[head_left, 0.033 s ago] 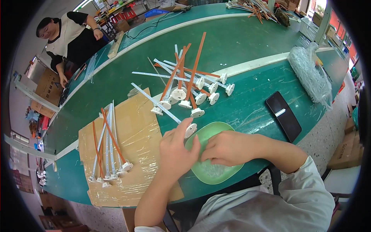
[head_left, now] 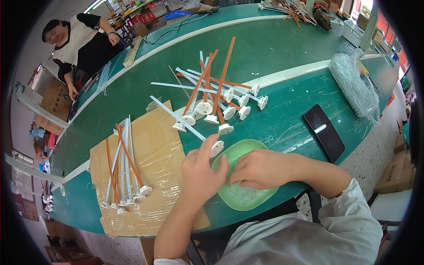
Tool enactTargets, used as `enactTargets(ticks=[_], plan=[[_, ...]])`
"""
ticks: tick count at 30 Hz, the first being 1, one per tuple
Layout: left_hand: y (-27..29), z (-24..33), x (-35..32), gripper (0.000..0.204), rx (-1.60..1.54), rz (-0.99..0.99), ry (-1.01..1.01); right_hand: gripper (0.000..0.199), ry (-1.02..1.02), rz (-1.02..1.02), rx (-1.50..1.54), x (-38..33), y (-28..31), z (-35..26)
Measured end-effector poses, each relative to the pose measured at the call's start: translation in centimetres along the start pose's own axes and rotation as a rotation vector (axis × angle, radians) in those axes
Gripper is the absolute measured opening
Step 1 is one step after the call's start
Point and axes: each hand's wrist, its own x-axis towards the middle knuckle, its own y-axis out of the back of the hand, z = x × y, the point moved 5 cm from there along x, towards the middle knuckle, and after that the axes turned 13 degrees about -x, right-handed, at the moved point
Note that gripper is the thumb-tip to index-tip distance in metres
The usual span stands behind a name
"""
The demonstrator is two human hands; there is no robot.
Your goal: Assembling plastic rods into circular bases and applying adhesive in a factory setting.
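My left hand [head_left: 203, 170] is closed around the white round end [head_left: 217, 149] of a pale strip [head_left: 179, 118], at the left rim of a light green bowl [head_left: 247, 206]. That strip slants away toward the far left. Inside the bowl, the bent fingers of my right hand [head_left: 258, 170] are pressed together over small clear pieces [head_left: 244, 193]; whatever they pinch is hidden. Just beyond my hands lies a loose heap of orange and pale strips [head_left: 224, 73] with white round ends. Several similar strips [head_left: 128, 163] rest on a cardboard sheet [head_left: 163, 176] to the left.
A black phone [head_left: 323, 132] lies on the green table [head_left: 282, 115] to the right, near a clear bag of thin strands [head_left: 353, 86]. Across the table, at the far left, stands a person [head_left: 84, 42]. More strips [head_left: 293, 11] are piled at the far right.
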Motion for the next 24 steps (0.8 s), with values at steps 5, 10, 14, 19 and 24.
enactTargets(ticks=[5, 10, 14, 19, 24], plan=[[-0.2, -1.3, -0.2, 0.040, 0.042, -0.031, 0.108, 0.017, 0.006, 0.051, 0.053, 0.1, 0.8, -0.1], [0.8, -2.1, 0.1, 0.033, 0.045, 0.144, 0.182, 0.013, 0.010, 0.214, 0.098, 0.0, 1.5, -0.1], [0.9, -2.3, 0.2, 0.033, 0.014, 0.110, 0.138, 0.011, 0.013, 0.344, 0.068, 0.1, 1.9, 0.0], [0.8, -1.5, 0.1, 0.031, 0.087, 0.099, -0.018, 0.009, -0.150, 0.428, 0.226, 0.0, 2.4, 0.8], [1.6, -0.6, 0.1, 0.030, 0.022, 0.221, -0.118, 0.017, -0.129, 0.518, 0.270, 0.0, 2.9, 0.4]])
